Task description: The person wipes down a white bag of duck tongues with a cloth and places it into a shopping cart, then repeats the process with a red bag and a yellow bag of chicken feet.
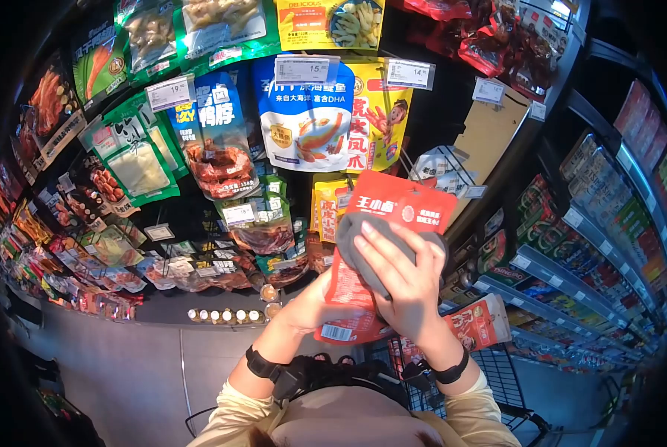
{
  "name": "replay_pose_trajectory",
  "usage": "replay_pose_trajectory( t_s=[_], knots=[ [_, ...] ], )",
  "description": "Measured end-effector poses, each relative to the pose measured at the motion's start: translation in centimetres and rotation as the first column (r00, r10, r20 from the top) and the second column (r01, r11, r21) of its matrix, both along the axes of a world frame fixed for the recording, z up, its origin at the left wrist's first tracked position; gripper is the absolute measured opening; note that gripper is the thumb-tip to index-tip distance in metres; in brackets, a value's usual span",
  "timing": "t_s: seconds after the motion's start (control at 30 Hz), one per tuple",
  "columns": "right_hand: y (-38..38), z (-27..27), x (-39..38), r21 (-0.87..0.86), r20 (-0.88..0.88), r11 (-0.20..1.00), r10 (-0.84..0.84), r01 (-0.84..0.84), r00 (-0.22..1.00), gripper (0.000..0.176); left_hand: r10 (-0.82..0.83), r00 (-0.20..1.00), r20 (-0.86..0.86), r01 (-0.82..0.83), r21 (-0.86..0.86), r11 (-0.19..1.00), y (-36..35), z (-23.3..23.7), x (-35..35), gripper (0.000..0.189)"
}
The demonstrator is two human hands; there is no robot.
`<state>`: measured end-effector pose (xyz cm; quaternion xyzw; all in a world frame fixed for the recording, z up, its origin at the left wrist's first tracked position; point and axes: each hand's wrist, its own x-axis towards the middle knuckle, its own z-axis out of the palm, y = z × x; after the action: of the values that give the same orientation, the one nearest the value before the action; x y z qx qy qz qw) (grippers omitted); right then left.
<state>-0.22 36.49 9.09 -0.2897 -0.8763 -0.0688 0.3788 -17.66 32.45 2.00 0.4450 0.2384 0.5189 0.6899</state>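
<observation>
A red snack bag (404, 197) with white lettering is held up in front of me, slightly tilted. My left hand (313, 302) grips its lower left edge, with the fingers mostly hidden behind the bag. A dark grey cloth (363, 242) lies against the front of the bag. My right hand (404, 276) presses that cloth onto the bag, fingers laid over it and closed around part of it. Behind the bag hang a blue and white snack bag (307, 141) and a yellow snack bag (382, 112) on the rack.
Price tags (304, 69) stick out on hooks above and around the bags. Shelves of packages (572, 283) run along the right. Below my right arm stands a black wire cart (509, 372) beside another red package (479, 324). Small jars (225, 316) line the bottom shelf.
</observation>
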Motion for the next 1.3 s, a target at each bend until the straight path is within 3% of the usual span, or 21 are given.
replay_pose_trajectory(
  t_s=[0.07, 0.17, 0.23, 0.3, 0.37, 0.5, 0.63, 0.7, 0.8, 0.83, 0.9, 1.0, 1.1, 1.17, 1.23, 1.3],
  knots=[
    [0.1, -0.2, 0.4, -0.026, -0.001, 0.999, 0.032, -0.032, 0.999, 0.065, 0.024, 0.999, 0.023, -0.023, -0.039, 0.999, -0.1, 0.3, -0.6, 0.075],
    [1.4, -0.4, 1.1, 0.032, -0.132, 0.982, -0.181, 0.187, 0.975, 0.062, -0.036, 0.999, -0.033, 0.038, 0.035, 0.999, -0.1, 0.0, -1.2, 0.073],
    [1.8, 0.9, 0.6, 0.041, -0.153, 0.976, -0.206, 0.214, 0.966, 0.064, -0.037, 0.995, -0.094, 0.043, 0.058, 0.997, -0.3, -0.7, -0.8, 0.072],
    [1.4, 2.1, -0.3, 0.023, -0.109, 0.992, -0.119, 0.122, 0.987, 0.058, -0.04, 0.987, -0.156, 0.053, 0.081, 0.995, -0.3, -0.9, -0.3, 0.071],
    [0.7, 2.3, -1.2, 0.044, 0.043, 0.999, -0.032, 0.03, 0.999, 0.059, -0.025, 0.986, -0.165, 0.024, -0.006, 1.0, -0.3, -0.8, -0.1, 0.067],
    [-0.1, 0.9, -0.8, 0.067, 0.047, 0.996, 0.054, -0.057, 0.997, 0.056, 0.045, 0.997, -0.067, -0.043, 0.019, 0.999, -0.2, -1.2, -1.6, 0.065],
    [1.1, 1.3, 0.7, 0.071, -0.088, 0.965, -0.246, 0.252, 0.965, 0.059, 0.047, 0.999, 0.0, -0.047, 0.06, 0.997, -0.1, -0.9, -2.3, 0.063],
    [1.7, 2.3, 0.5, 0.068, -0.121, 0.966, -0.239, 0.248, 0.964, 0.059, 0.039, 0.998, -0.049, -0.035, 0.074, 0.997, -0.3, -0.6, -1.7, 0.066],
    [0.7, 2.3, -0.1, 0.088, 0.081, 0.991, -0.107, 0.099, 0.991, 0.066, 0.048, 0.997, -0.056, -0.046, 0.046, 0.998, 0.0, -0.9, -1.7, 0.068],
    [0.6, 1.9, -0.3, 0.108, 0.112, 0.994, -0.03, 0.018, 0.993, 0.066, 0.075, 0.996, -0.058, -0.074, 0.01, 0.997, -0.1, -1.0, -1.9, 0.068],
    [0.4, 0.7, 0.2, 0.097, 0.106, 0.995, -0.025, 0.014, 0.994, 0.063, 0.065, 0.998, 0.002, -0.065, 0.002, 0.998, 0.0, -0.5, -2.6, 0.067],
    [1.5, 0.7, 1.9, 0.089, -0.013, 0.968, -0.235, 0.235, 0.972, 0.061, 0.074, 0.995, 0.074, -0.074, -0.003, 0.997, -0.1, -0.2, -3.1, 0.066],
    [2.0, 0.9, 1.2, 0.073, -0.06, 0.958, -0.272, 0.276, 0.96, 0.061, 0.092, 0.991, 0.097, -0.089, -0.033, 0.995, 0.1, 0.3, -2.2, 0.066],
    [1.0, 0.5, -0.1, 0.008, -0.009, 0.991, -0.135, 0.136, 0.991, 0.066, 0.098, 0.989, 0.107, -0.091, -0.062, 0.994, 0.3, 0.8, -1.5, 0.067],
    [-0.1, -1.1, -1.3, 0.064, 0.098, 0.996, -0.067, 0.061, 0.993, 0.061, 0.212, 0.968, 0.136, -0.198, -0.11, 0.974, 0.7, 1.3, -1.3, 0.069],
    [-1.0, -2.3, -1.6, 0.086, 0.088, 0.996, 0.008, -0.015, 0.996, 0.057, 0.271, 0.937, 0.219, -0.254, -0.104, 0.962, 0.9, 0.8, -2.2, 0.07]
  ],
)
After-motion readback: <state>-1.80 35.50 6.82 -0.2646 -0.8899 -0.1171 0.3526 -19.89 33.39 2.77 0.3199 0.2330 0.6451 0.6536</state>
